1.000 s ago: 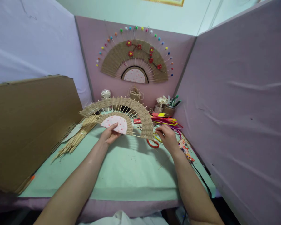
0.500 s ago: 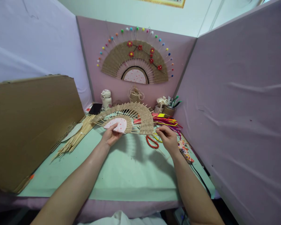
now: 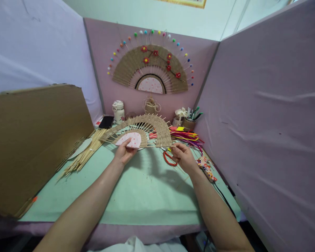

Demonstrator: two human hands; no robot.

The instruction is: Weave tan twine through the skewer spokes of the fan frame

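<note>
A half-round fan (image 3: 163,132), woven of twine over thin wooden sticks, is held tilted above the table. At its centre is a pink dotted half-circle (image 3: 132,138). My left hand (image 3: 125,152) grips that half-circle at its lower edge, thumb on top. My right hand (image 3: 183,156) is closed at the fan's right end, fingertips pinching around a stick tip that sticks out past the weave. Below and beside the right hand lie red-handled scissors (image 3: 169,160), partly hidden by it.
A finished fan (image 3: 131,66) with red flowers and pompoms hangs on the back panel. Wooden sticks (image 3: 81,157) and a cardboard sheet (image 3: 39,140) are on the left. Behind stand a white bottle (image 3: 118,112) and twine (image 3: 151,106); pipe cleaners (image 3: 190,137) lie right.
My right hand has moved left, closer to the edge of the weave, and its fingers sit nearer the fan's corner. My left hand keeps its hold; the fan's right end is slightly higher.
</note>
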